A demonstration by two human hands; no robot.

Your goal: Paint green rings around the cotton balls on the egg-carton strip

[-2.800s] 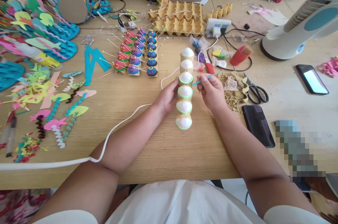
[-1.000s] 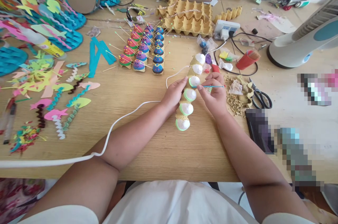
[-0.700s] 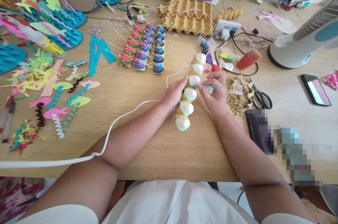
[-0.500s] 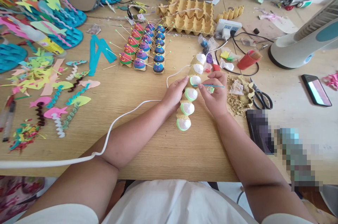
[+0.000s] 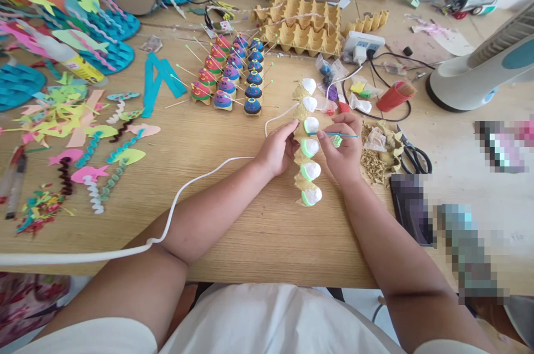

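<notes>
A strip of egg carton [image 5: 301,155] is held above the table by my left hand [image 5: 277,145], whose fingers wrap its left edge. Its row of cups is covered in white clay, and several cups carry a light green band along the left side. My right hand [image 5: 344,151] pinches a thin blue stick-like tool [image 5: 340,134]. The tool's left tip meets the third cup from the top, at the end of its green band. A lump of green clay [image 5: 336,141] shows by the fingers of my right hand; how it is held I cannot make out.
Rows of painted egg-carton caterpillars [image 5: 229,73] with stick feelers stand beyond my hands. Brown egg trays [image 5: 308,25] lie behind them. Scissors [image 5: 414,155], a red cup [image 5: 395,96] and a fan [image 5: 467,73] are to the right; paper fish [image 5: 89,174] lie left. A white cable [image 5: 183,187] crosses my left arm.
The carton strip has turned, its lower end swinging right so that it now stands nearly straight and shows more of its left side. The tool stays at the third cup.
</notes>
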